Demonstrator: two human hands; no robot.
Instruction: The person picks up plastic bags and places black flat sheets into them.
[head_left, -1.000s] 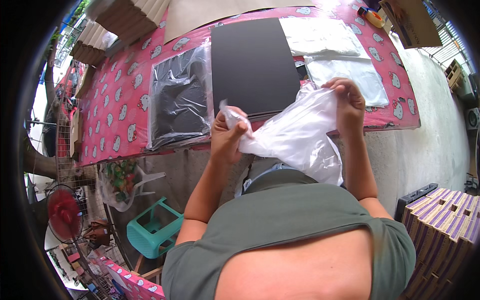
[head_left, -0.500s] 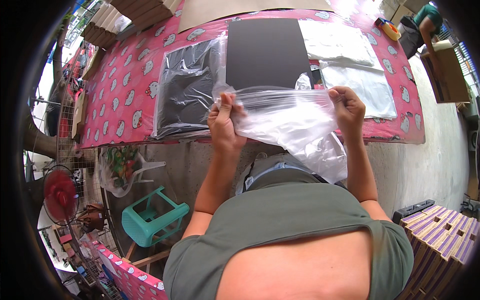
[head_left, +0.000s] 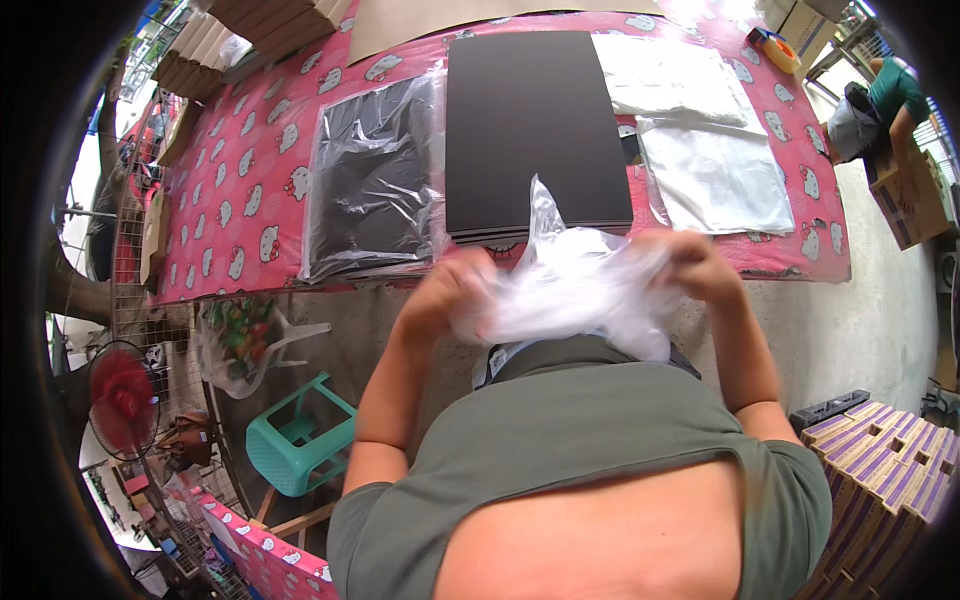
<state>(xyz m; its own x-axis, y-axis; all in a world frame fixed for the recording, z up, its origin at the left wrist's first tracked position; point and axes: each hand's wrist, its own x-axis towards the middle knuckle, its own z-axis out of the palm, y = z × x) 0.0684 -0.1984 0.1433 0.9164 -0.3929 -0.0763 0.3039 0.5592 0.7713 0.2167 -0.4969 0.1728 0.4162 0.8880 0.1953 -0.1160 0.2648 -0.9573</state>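
Between my two hands, close to my body at the table's front edge, a clear plastic bag point(head_left: 575, 275) is bunched up and blurred by motion. My left hand point(head_left: 450, 290) is closed on its left side, and my right hand point(head_left: 695, 265) grips its right side. One corner of the bag sticks up over a stack of black sheets point(head_left: 535, 130) just beyond. Left of that stack lies a pack of black sheets in clear plastic point(head_left: 375, 180). On the right, flat clear plastic bags point(head_left: 715, 175) lie in two piles.
The table has a pink patterned cover point(head_left: 235, 200). A tape dispenser point(head_left: 775, 50) sits at its far right. Below left are a green stool point(head_left: 300, 440) and a red fan point(head_left: 122, 395). Stacked cartons point(head_left: 880, 460) stand at lower right. At far right, a person point(head_left: 890, 105) handles a cardboard box point(head_left: 910, 195).
Both hands have drawn the plastic bag down toward my body, and it has gone from stretched to bunched. More of the black stack shows. The other person has shifted with the box.
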